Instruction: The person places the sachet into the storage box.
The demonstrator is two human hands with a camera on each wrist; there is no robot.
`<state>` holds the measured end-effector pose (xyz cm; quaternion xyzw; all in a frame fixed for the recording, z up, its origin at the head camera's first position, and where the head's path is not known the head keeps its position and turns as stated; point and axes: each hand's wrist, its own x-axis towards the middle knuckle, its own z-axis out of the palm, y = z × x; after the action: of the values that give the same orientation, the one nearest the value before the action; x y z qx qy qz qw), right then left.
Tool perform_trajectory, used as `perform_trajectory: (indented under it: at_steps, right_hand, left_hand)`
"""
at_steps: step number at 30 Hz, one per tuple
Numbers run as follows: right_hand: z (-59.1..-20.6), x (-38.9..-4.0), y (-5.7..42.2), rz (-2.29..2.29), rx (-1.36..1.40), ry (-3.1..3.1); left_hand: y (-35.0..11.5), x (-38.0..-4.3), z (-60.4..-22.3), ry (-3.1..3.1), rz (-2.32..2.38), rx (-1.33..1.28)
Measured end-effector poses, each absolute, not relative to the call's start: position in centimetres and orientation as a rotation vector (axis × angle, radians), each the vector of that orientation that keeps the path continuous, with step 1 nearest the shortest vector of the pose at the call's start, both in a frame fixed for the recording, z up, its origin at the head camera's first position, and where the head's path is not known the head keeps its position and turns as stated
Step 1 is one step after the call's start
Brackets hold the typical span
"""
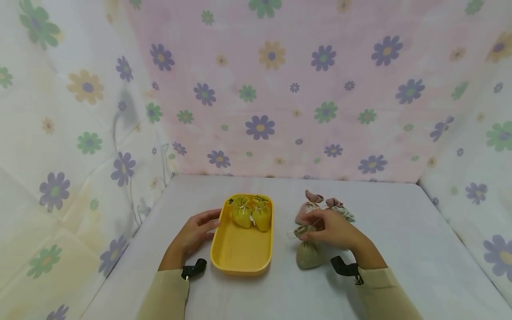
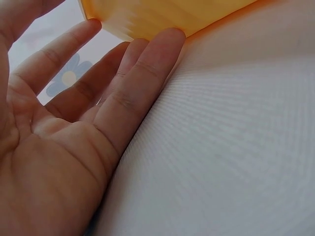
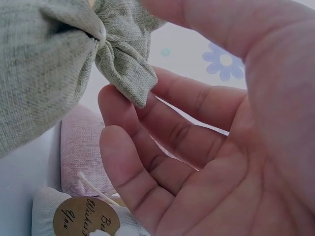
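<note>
L hand [image 1: 193,233], fingers relaxed, touches yellow tray [image 1: 240,255] at 9 o'clock; 2 yellow bags [image 1: 242,217] inside, approx 12. R hand [image 1: 336,229] pinches green bag [image 1: 309,256] up top.

free gap between tray [image 1: 242,254] and green pouch [image 1: 309,257], pink pouch [image 1: 301,217] just behind, yellow pouches [image 1: 242,218] blocking tray's far end

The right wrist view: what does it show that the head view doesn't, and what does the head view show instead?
Only the right wrist view shows the round brown label, with "Wishes" and "You" readable, and the palm of the right hand.

Only the head view shows the tray, the two yellow bags in it, and the left hand at its side.

Both show the right hand at the top of the green bag, a pink bag and flowered cloth.
</note>
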<state>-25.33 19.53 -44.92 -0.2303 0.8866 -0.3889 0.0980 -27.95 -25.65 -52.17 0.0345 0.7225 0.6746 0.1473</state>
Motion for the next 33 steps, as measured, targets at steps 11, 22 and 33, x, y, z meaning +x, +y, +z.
perform_trajectory:
  at_steps: [11,22,33]
  right_hand:
    - [-45.37,-24.98,19.77,-1.106,-0.698,2.640]
    - [-45.50,-25.34,19.66,-1.150,-0.677,2.633]
    - [-45.02,-25.23,19.57,-1.259,-0.726,2.583]
  left_hand:
    - [-25.51,-27.35,-52.22,2.082,1.941,0.089]
    - [-25.70,-27.44,-52.36,2.080,1.948,0.116]
    - [-25.54,-27.46,-51.92,2.084,1.948,0.119]
